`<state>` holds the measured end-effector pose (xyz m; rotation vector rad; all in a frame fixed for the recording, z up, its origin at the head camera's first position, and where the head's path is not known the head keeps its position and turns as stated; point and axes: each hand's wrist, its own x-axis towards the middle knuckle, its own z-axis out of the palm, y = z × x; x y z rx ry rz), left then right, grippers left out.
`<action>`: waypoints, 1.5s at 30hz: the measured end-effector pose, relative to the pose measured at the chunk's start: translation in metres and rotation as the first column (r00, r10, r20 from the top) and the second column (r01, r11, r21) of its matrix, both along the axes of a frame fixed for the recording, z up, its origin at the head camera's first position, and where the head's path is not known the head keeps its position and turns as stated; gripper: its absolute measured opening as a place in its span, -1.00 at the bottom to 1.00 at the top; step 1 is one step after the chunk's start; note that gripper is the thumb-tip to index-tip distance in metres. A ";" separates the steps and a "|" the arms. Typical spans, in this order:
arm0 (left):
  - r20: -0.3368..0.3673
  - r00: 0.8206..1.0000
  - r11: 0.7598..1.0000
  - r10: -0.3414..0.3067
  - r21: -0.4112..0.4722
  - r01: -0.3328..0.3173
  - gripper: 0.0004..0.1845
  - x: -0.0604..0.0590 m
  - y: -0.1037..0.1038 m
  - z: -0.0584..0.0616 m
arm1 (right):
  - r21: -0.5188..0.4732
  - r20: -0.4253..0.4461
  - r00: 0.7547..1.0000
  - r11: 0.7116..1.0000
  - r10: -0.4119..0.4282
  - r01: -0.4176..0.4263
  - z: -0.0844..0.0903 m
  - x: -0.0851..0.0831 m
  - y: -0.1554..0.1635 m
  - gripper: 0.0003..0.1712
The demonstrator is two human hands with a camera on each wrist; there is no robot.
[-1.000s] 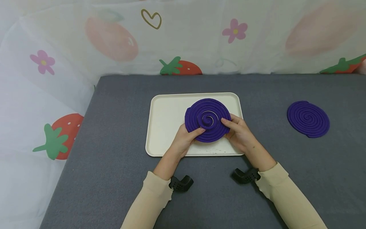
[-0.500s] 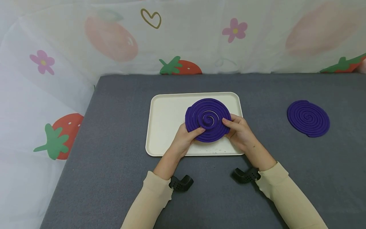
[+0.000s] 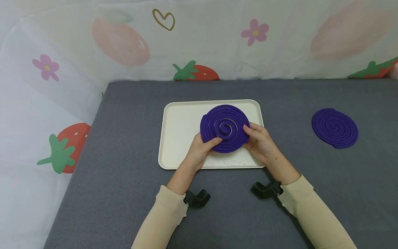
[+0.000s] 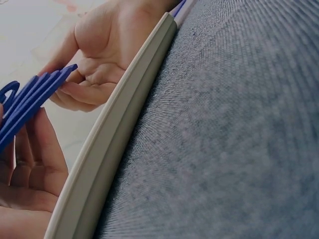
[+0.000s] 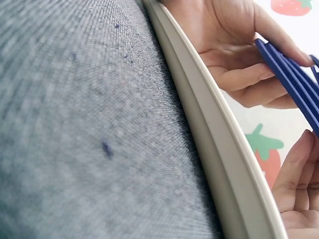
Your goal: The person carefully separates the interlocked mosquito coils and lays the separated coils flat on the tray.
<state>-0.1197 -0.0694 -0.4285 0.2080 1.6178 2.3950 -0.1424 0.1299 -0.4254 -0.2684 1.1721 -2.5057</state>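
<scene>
A purple spiral coil (image 3: 225, 128) hangs tilted over the cream tray (image 3: 180, 121), held at its near edge by both hands. My left hand (image 3: 205, 145) pinches its lower left rim, thumb on top. My right hand (image 3: 258, 138) pinches its right rim in the same way. In the left wrist view the coil (image 4: 30, 99) shows edge-on between my left hand (image 4: 30, 169) and my right hand (image 4: 99, 59), above the tray's rim (image 4: 114, 129). The right wrist view shows the coil (image 5: 294, 79) edge-on too, with the fingers of my left hand (image 5: 234, 50) curled under it.
A second purple coil (image 3: 334, 128) lies flat on the grey table cloth (image 3: 124, 155) to the right of the tray. A strawberry-print curtain (image 3: 62, 69) closes the back and left sides. Small crumbs lie on the tray's near part.
The coil has risen a little and shifted slightly away from me. Both hands keep the same hold and have barely moved.
</scene>
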 end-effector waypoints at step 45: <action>-0.035 0.999 0.962 0.006 0.272 0.004 -0.57 -0.001 0.000 0.003 | -0.124 0.099 0.986 0.982 -0.134 0.145 0.002 -0.002 0.003 -0.75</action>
